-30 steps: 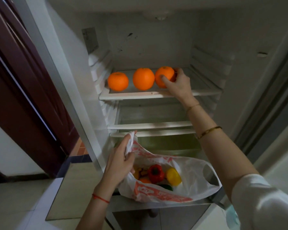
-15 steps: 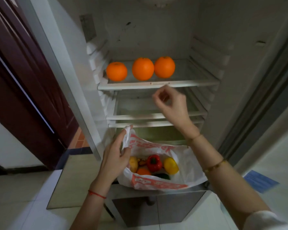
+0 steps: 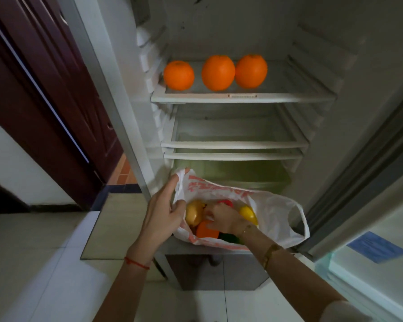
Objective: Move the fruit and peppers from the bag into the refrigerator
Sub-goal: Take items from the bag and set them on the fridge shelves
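Three oranges [image 3: 218,72] sit in a row on the refrigerator's top shelf [image 3: 289,96]. A white plastic bag with red print [image 3: 275,212] rests on the ledge below the open compartment. My left hand [image 3: 163,214] pinches the bag's left edge and holds it open. My right hand [image 3: 223,219] is inside the bag, lying over the produce; whether it grips anything is hidden. Around it show a yellowish fruit [image 3: 194,212], an orange piece [image 3: 207,231], a red pepper [image 3: 227,202], a yellow pepper [image 3: 248,212] and something dark green [image 3: 229,238].
Two bare shelves [image 3: 233,144] lie under the oranges, with a greenish drawer [image 3: 230,170] below them. The refrigerator door [image 3: 370,159] stands open at the right. A dark red wooden door [image 3: 44,101] is at the left. Pale floor tiles spread beneath.
My right hand has let go of the third orange on the top shelf, come down past the shelves and gone into the bag. The left hand keeps its hold on the bag's edge.
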Available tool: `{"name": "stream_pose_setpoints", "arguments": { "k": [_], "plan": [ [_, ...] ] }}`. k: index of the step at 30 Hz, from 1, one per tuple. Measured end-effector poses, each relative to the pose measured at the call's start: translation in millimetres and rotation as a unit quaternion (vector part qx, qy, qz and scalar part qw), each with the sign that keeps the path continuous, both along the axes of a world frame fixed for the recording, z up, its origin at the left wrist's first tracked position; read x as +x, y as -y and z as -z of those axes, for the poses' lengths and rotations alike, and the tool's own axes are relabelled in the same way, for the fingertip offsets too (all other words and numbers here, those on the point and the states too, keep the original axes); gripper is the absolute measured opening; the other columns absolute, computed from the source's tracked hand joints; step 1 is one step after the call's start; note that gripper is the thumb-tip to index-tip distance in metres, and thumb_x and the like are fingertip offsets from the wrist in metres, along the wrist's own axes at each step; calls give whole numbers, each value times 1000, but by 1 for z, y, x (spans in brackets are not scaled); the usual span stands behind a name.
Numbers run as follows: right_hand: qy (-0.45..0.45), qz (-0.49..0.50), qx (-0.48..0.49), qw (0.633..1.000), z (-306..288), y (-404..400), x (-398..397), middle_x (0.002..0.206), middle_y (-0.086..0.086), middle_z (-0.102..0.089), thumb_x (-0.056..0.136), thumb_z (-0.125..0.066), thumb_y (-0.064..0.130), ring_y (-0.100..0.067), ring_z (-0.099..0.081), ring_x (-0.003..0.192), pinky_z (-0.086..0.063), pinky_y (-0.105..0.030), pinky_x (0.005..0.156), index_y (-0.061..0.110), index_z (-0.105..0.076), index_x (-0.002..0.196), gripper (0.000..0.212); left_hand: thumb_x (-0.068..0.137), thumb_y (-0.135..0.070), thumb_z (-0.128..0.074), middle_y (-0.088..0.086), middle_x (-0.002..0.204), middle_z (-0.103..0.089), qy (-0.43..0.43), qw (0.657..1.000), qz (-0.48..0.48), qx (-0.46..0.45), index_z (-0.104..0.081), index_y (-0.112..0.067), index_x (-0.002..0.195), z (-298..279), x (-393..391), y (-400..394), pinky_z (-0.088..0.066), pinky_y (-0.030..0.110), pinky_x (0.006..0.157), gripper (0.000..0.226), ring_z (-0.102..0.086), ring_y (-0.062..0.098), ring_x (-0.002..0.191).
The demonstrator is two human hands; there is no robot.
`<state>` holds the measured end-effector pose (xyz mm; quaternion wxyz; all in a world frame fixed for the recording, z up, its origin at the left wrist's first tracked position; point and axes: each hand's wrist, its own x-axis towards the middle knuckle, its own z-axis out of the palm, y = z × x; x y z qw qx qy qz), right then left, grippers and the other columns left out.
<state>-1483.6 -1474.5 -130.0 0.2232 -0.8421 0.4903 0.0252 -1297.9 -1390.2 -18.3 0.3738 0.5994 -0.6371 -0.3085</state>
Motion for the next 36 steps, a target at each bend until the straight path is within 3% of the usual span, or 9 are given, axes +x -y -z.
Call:
{"name": "stream_pose_setpoints", "arguments": {
  "k": [5,9,14,17,19,25,28,32,36],
  "plan": [
    [-131,-65,-52,988,27,-1,2,144,-5,-46,87,-60,49,-29,-36,137,-24,-48,117,22,-54,130,51,90,0,-49,3,86,-67,0,1000,3,-13,-40,-42,144,2,2,-4,-52,49,46,70,-60,26,49],
    [-169,-107,-97,975,32,-4,4,145,-7,-46,89,-58,49,-31,-30,139,-12,-49,119,18,-49,135,56,89,4,-48,-9,109,-67,-16,999,21,-29,-38,-44,145,-3,1,-8,-57,41,47,75,-62,25,51],
    [-155,-73,-101,980,39,-8,5,145,-5,-47,87,-56,57,-28,-30,140,-9,-48,120,20,-47,137,64,90,4,-47,-3,107,-66,-21,999,27,-36,-39,-40,146,-5,-1,-9,-55,24,50,71,-65,14,57],
    [-70,-10,-75,995,35,-9,2,145,-2,-45,78,-64,62,-24,-37,137,-19,-45,118,25,-41,138,74,91,3,-47,-6,98,-65,-23,999,29,-29,-39,-41,144,-5,-2,-9,-56,29,49,70,-63,20,56],
    [57,52,-15,997,23,-11,-3,146,2,-44,68,-74,59,-20,-41,134,-31,-41,115,30,-34,141,88,90,1,-48,-5,84,-60,-5,999,25,-29,-41,-40,142,-7,-3,-9,-55,35,49,66,-60,20,54],
    [344,148,-13,927,-25,-16,-25,129,10,-48,70,-84,34,-15,-51,120,-50,-31,93,35,-42,128,72,92,0,-50,2,74,-52,16,999,31,-38,-41,-37,141,-12,-11,-1,-43,19,43,62,-49,8,47],
    [405,163,-35,899,-47,-20,-36,134,11,-46,72,-84,30,-12,-51,121,-53,-32,95,33,-45,133,73,94,0,-50,0,79,-50,20,999,38,-24,-40,-30,144,-18,-17,4,-43,14,44,59,-56,6,50],
    [441,182,-69,876,-80,-25,-51,137,5,-39,76,-82,21,-12,-50,121,-51,-27,96,32,-43,136,73,95,0,-49,-1,97,-57,19,998,54,-20,-36,-43,143,-23,-26,10,-50,19,46,66,-64,26,57],
    [475,190,-137,848,-119,-24,-62,139,6,-39,74,-79,29,-12,-49,122,-51,-27,94,32,-41,136,73,95,-4,-51,2,105,-63,45,998,52,-14,-36,-38,145,-23,-33,21,-47,16,46,62,-62,16,57]
  ]
}}
